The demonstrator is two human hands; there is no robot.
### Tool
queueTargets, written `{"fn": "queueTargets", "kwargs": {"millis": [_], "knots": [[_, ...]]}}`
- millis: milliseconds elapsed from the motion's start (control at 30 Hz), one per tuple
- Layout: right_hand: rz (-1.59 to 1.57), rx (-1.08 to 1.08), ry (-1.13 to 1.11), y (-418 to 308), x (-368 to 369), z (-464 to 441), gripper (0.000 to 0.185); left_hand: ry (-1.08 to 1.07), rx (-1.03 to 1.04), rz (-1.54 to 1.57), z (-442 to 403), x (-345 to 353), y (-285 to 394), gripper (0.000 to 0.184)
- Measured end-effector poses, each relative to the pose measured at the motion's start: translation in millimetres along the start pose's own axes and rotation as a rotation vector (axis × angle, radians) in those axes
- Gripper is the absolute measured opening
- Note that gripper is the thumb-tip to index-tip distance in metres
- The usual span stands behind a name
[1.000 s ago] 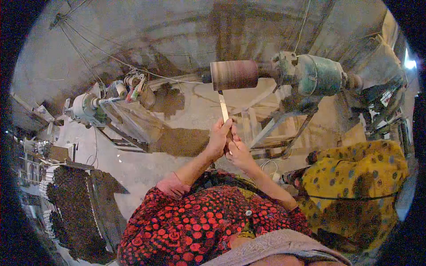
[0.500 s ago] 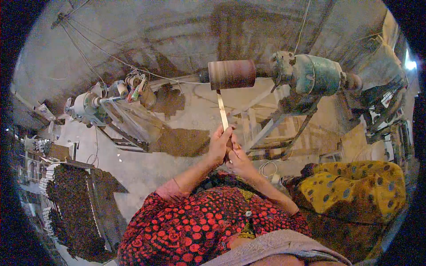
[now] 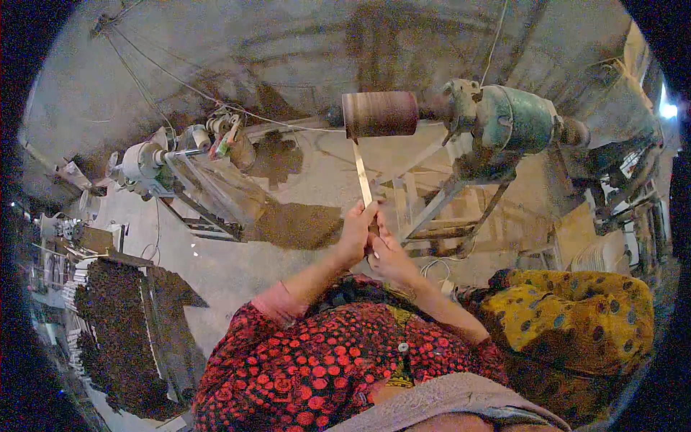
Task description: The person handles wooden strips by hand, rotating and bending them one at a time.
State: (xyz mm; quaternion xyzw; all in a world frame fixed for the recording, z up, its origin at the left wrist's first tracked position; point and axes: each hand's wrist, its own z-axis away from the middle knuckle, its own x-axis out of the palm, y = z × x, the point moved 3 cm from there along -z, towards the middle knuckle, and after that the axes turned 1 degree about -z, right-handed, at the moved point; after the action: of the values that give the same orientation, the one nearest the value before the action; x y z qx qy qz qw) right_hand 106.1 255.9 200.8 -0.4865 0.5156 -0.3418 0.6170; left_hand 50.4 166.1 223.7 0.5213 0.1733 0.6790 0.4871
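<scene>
A grey wall (image 3: 302, 50), streaked with dark brown stains, stands behind a pale, dusty floor (image 3: 223, 277) marked by a brown patch (image 3: 299, 225). Thin wires (image 3: 133, 70) fan down at upper left, above a metal stand (image 3: 204, 195). A bright white light (image 3: 669, 111) glows at the far right edge.

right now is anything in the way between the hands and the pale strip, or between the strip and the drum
Nothing visible: the left hand and right hand are closed around the near end of the pale strip, and its far end reaches the drum's lower edge; actual contact is unclear.
</scene>
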Motion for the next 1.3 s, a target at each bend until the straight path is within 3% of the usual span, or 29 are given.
{"fn": "queueTargets", "kwargs": {"millis": [33, 133, 200, 300, 367, 533, 633, 767, 933, 1133, 1233, 1300], "knots": [[-0.026, -0.080, 0.039, -0.8, 1.6, -6.4, 0.020, -0.012, 0.017, 0.016, -8.5, -2.3, 3.9, 0.014], [-0.590, 0.227, -0.007, -17.3, -2.4, -40.8, 0.024, -0.053, 0.074, -0.051, -28.3, -2.5, 24.7, 0.016], [-0.613, 0.308, -0.048, -21.9, -5.7, -54.6, 0.027, -0.060, 0.093, -0.049, -43.7, -3.3, 34.5, 0.016], [-0.496, 0.327, -0.036, -23.7, -7.9, -65.1, 0.028, -0.064, 0.118, -0.038, -53.5, -2.3, 41.7, 0.015], [-0.367, 0.125, -0.041, -18.5, -6.5, -64.2, 0.029, -0.102, 0.118, -0.040, -47.9, -1.9, 40.9, 0.016], [-0.528, 0.286, -0.005, -32.3, 0.0, -39.8, 0.029, -0.024, 0.087, -0.012, -13.9, 8.9, 38.5, 0.017], [-0.440, 0.152, -0.050, -5.7, 3.8, -30.8, 0.023, -0.057, 0.109, -0.022, -10.2, 4.9, 29.8, 0.016], [-0.558, 0.235, -0.013, -23.3, 5.0, -15.0, 0.017, -0.095, 0.099, 0.007, -2.8, 2.3, 18.5, 0.016], [-0.171, -0.024, -0.083, 19.9, 6.3, -1.1, 0.015, -0.077, 0.102, 0.021, 9.9, 4.5, 7.4, 0.018], [-0.165, 0.127, -0.154, 17.1, 4.4, 24.8, 0.017, -0.056, 0.094, -0.053, 33.6, 10.1, 0.2, 0.020], [-0.487, 0.318, -0.159, 7.9, 4.5, 36.6, 0.016, -0.093, 0.074, -0.018, 38.9, 8.9, -10.8, 0.023], [-0.872, 0.564, -0.148, -27.2, 0.9, 44.9, 0.027, -0.091, 0.043, -0.024, 36.1, 5.6, -17.9, 0.026]]}}
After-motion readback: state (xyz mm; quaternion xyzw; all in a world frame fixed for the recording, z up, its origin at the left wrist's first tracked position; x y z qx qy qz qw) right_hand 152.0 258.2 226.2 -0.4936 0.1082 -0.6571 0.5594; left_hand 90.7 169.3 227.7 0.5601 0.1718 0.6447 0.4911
